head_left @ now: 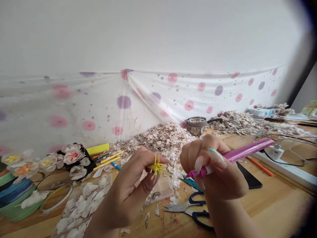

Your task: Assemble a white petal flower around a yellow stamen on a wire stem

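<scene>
My left hand [133, 185] pinches a small spiky yellow flower stamen [158, 168] between thumb and forefinger; a few of its tips look reddish. Facing it, my right hand [215, 168] grips a pinkish-purple marker [250, 149], its magenta tip end pointing left toward the stamen with a gap between them. Both hands are raised above the wooden table. Beneath them lie scissors [183, 207] with dark blue handles, partly hidden by my right wrist. Behind my left hand is a clear plastic box [164, 190] with pale flakes in it.
A large heap of pale petal-like flakes [158, 138] lies against the plastic-covered wall. White handmade flowers [73, 155] and coloured markers [109, 160] are at left. Metal bowls [196, 125] stand at the back. A power strip [292, 170] with cables and a dark phone-like slab [250, 178] lie right.
</scene>
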The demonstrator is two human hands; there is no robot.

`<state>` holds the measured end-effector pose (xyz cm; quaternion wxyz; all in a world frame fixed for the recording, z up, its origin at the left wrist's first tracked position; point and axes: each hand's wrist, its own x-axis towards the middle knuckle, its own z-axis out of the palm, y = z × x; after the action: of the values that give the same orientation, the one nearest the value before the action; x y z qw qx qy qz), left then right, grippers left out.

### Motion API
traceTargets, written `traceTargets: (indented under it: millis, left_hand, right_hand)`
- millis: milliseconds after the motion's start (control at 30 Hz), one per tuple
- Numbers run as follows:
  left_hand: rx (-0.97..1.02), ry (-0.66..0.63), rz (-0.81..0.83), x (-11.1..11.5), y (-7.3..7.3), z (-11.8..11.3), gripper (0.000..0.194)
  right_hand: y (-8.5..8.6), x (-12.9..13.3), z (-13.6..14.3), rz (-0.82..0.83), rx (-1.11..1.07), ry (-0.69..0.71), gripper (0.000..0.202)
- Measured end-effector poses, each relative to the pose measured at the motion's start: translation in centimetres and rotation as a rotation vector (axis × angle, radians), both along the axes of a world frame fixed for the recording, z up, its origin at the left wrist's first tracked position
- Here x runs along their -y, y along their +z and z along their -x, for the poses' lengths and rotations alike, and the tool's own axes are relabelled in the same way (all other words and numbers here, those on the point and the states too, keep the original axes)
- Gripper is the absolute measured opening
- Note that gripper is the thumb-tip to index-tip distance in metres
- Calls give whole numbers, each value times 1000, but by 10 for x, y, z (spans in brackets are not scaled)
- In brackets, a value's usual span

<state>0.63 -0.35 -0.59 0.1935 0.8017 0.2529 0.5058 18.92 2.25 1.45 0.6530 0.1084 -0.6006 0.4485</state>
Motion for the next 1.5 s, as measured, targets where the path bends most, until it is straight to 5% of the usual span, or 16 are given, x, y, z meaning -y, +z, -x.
traceTargets:
  millis: [233,467,667,833,933,1067,1167,1333,1500]
  left_hand:
    - [-22,-59,53,7,7,-4,21]
    - [312,-182,291,5,3,-9,41]
    - [759,122,456,-18,-1,-33,51]
    - [779,253,535,-22,-1,-39,53]
    - [773,260,540,-21,-1,-37,53]
    - [827,206,490,-21,1,-37,56]
    - [864,164,476,-19,2,-38,58]
    - [863,167,540,-11,3,-38,57]
    - [895,205,580,-8,3,-38,55]
  right_hand:
    - [-11,1,5,26,51,55,17]
    - [-14,3,9,89,44,74,15]
    - [-15,1,23,53,6,-55,17]
    - [-26,0,42,8,-114,-391,8]
    - [-36,-1,49,-145,-133,-484,14]
    - [-48,-4,53,-317,-94,-405,13]
    - [-49,-4,57,-295,-109,-424,13]
    - [-47,-1,63,-320,-65,-522,40]
    - [-55,-5,68,-310,-63,-501,37]
